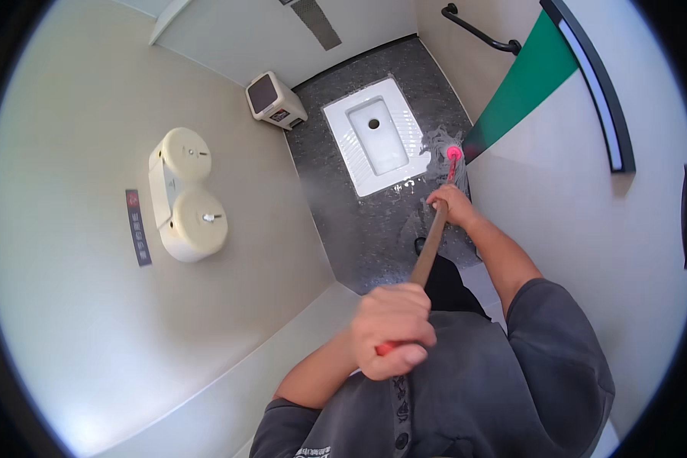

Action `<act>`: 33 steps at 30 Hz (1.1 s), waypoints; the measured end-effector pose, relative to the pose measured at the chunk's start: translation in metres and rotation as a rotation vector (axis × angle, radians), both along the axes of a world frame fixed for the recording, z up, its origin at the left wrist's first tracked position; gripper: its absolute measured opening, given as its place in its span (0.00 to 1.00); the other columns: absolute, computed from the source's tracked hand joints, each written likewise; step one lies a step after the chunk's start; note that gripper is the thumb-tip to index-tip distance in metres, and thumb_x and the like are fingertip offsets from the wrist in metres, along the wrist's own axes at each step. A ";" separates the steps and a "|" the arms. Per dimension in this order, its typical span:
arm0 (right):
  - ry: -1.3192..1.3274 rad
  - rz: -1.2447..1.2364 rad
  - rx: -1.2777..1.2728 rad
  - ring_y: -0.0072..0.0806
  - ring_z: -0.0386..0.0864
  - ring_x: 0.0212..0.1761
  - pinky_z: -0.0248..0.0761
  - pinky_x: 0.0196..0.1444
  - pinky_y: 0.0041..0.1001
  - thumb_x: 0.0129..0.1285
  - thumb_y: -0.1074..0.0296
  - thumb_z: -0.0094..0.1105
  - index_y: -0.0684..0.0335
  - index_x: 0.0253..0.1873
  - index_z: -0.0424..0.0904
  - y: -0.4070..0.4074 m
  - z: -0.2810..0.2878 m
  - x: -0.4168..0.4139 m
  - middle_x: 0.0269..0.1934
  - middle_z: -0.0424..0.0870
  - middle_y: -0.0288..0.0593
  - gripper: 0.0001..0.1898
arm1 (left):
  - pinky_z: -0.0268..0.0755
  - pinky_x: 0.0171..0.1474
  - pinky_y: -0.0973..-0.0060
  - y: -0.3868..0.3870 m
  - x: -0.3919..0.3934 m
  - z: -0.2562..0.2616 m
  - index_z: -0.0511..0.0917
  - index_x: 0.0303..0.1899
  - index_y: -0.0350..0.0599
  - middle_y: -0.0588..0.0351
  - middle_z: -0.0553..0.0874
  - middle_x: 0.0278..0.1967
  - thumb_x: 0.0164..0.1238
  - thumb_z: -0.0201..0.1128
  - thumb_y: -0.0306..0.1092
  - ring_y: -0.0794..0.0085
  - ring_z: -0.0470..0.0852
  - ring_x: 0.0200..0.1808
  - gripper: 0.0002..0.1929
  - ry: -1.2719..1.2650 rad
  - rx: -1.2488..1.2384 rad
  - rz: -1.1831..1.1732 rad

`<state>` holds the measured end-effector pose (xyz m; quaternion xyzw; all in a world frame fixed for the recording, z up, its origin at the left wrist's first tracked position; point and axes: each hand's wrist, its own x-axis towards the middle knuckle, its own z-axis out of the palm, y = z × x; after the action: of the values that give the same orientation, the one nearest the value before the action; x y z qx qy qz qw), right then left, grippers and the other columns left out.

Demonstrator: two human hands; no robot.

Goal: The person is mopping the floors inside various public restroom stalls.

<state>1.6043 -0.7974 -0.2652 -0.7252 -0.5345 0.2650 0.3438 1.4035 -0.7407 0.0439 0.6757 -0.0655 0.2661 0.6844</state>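
My left hand is wrapped around the red-tipped top end of a mop handle, close to my chest. Lower down the shaft, my right hand grips it too. The handle slopes away from me to a pink mop socket. Grey mop strands spread on the dark speckled floor, at the right edge of a white squat toilet pan. Wet, shiny patches show along the pan's near edge.
A lidded bin stands by the left wall, below a double toilet-roll dispenser. To the right are a green and white door panel with a long dark handle and a black grab bar. My shoe is near the mop.
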 end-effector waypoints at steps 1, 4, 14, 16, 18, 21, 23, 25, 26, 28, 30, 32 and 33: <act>-0.019 0.053 -0.042 0.42 0.75 0.42 0.69 0.45 0.35 0.48 0.73 0.60 0.55 0.34 0.79 0.002 -0.012 0.002 0.33 0.78 0.43 0.07 | 0.63 0.22 0.70 -0.008 -0.009 -0.008 0.74 0.21 0.33 0.54 0.71 0.11 0.60 0.54 0.34 0.65 0.68 0.13 0.14 -0.008 0.014 0.002; -0.114 0.112 -0.051 0.42 0.75 0.44 0.69 0.47 0.36 0.47 0.72 0.60 0.51 0.35 0.80 -0.008 -0.042 -0.013 0.35 0.78 0.44 0.09 | 0.64 0.23 0.68 -0.039 -0.049 -0.031 0.71 0.19 0.34 0.53 0.71 0.12 0.62 0.50 0.34 0.65 0.68 0.13 0.16 -0.013 -0.017 0.246; -0.178 0.464 -0.121 0.44 0.75 0.43 0.68 0.48 0.38 0.46 0.72 0.60 0.50 0.36 0.81 -0.119 -0.057 -0.208 0.35 0.79 0.44 0.10 | 0.65 0.22 0.67 -0.239 -0.240 -0.036 0.67 0.15 0.39 0.56 0.68 0.09 0.67 0.50 0.38 0.68 0.67 0.11 0.21 0.131 -0.025 0.631; -0.111 0.617 -0.173 0.43 0.76 0.44 0.68 0.48 0.37 0.45 0.72 0.59 0.49 0.35 0.81 -0.134 -0.036 -0.260 0.34 0.80 0.42 0.10 | 0.64 0.20 0.68 -0.263 -0.269 -0.010 0.65 0.14 0.40 0.57 0.67 0.07 0.68 0.50 0.41 0.70 0.64 0.08 0.23 0.133 -0.036 0.685; -0.081 0.715 -0.064 0.43 0.76 0.44 0.69 0.47 0.38 0.45 0.71 0.59 0.50 0.34 0.82 -0.151 -0.036 -0.316 0.33 0.81 0.41 0.10 | 0.63 0.19 0.69 -0.293 -0.290 0.015 0.65 0.13 0.41 0.58 0.66 0.07 0.68 0.50 0.42 0.70 0.63 0.07 0.24 0.148 -0.022 0.724; 0.016 0.807 -0.054 0.42 0.77 0.43 0.69 0.46 0.38 0.44 0.72 0.59 0.51 0.34 0.82 -0.175 -0.030 -0.384 0.32 0.82 0.41 0.10 | 0.62 0.17 0.72 -0.332 -0.311 0.031 0.65 0.13 0.41 0.58 0.67 0.07 0.69 0.49 0.43 0.72 0.63 0.07 0.25 0.157 0.008 0.791; 0.083 0.916 -0.075 0.40 0.78 0.42 0.69 0.46 0.38 0.44 0.72 0.58 0.53 0.34 0.81 -0.186 -0.024 -0.405 0.33 0.82 0.41 0.10 | 0.61 0.15 0.74 -0.344 -0.312 0.032 0.66 0.14 0.40 0.58 0.67 0.07 0.69 0.50 0.43 0.72 0.64 0.06 0.24 0.125 0.139 0.750; 0.150 0.889 -0.139 0.40 0.78 0.42 0.70 0.44 0.37 0.44 0.71 0.58 0.51 0.33 0.81 -0.192 -0.019 -0.403 0.33 0.82 0.41 0.09 | 0.61 0.15 0.75 -0.349 -0.307 0.024 0.66 0.14 0.40 0.58 0.67 0.07 0.69 0.50 0.43 0.72 0.64 0.07 0.24 0.108 0.171 0.704; 0.128 0.886 -0.153 0.39 0.78 0.42 0.69 0.45 0.36 0.45 0.69 0.58 0.50 0.33 0.81 -0.197 -0.020 -0.396 0.33 0.82 0.40 0.09 | 0.61 0.14 0.75 -0.350 -0.304 0.020 0.67 0.14 0.40 0.57 0.68 0.08 0.69 0.50 0.42 0.72 0.65 0.07 0.23 0.087 0.193 0.652; 0.115 0.870 -0.166 0.38 0.78 0.42 0.69 0.45 0.35 0.45 0.67 0.59 0.49 0.34 0.81 -0.208 -0.017 -0.391 0.34 0.82 0.39 0.08 | 0.61 0.15 0.75 -0.350 -0.303 0.020 0.67 0.15 0.40 0.57 0.68 0.09 0.69 0.51 0.42 0.71 0.65 0.07 0.23 0.053 0.198 0.481; 0.007 0.730 -0.099 0.36 0.77 0.43 0.68 0.47 0.33 0.48 0.64 0.59 0.46 0.35 0.81 -0.230 -0.012 -0.381 0.34 0.82 0.37 0.08 | 0.60 0.15 0.75 -0.349 -0.298 0.019 0.67 0.15 0.40 0.57 0.69 0.09 0.69 0.51 0.41 0.71 0.64 0.08 0.22 0.016 0.179 0.301; 0.017 0.625 -0.122 0.35 0.76 0.44 0.67 0.48 0.34 0.49 0.65 0.58 0.46 0.35 0.81 -0.249 -0.001 -0.354 0.34 0.81 0.36 0.07 | 0.63 0.19 0.71 -0.349 -0.289 0.019 0.69 0.16 0.36 0.53 0.70 0.14 0.67 0.53 0.39 0.67 0.67 0.12 0.21 -0.069 0.116 0.116; 0.016 0.538 -0.129 0.34 0.75 0.45 0.66 0.49 0.35 0.50 0.65 0.58 0.46 0.36 0.80 -0.258 0.001 -0.340 0.34 0.81 0.35 0.07 | 0.63 0.19 0.71 -0.348 -0.280 0.021 0.69 0.16 0.36 0.53 0.70 0.14 0.67 0.53 0.39 0.67 0.67 0.12 0.21 -0.066 0.098 0.107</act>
<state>1.2641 -1.0553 -0.2642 -0.5754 -0.6871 0.3861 0.2183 1.1233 -1.0886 0.0646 0.7017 -0.0648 0.3208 0.6328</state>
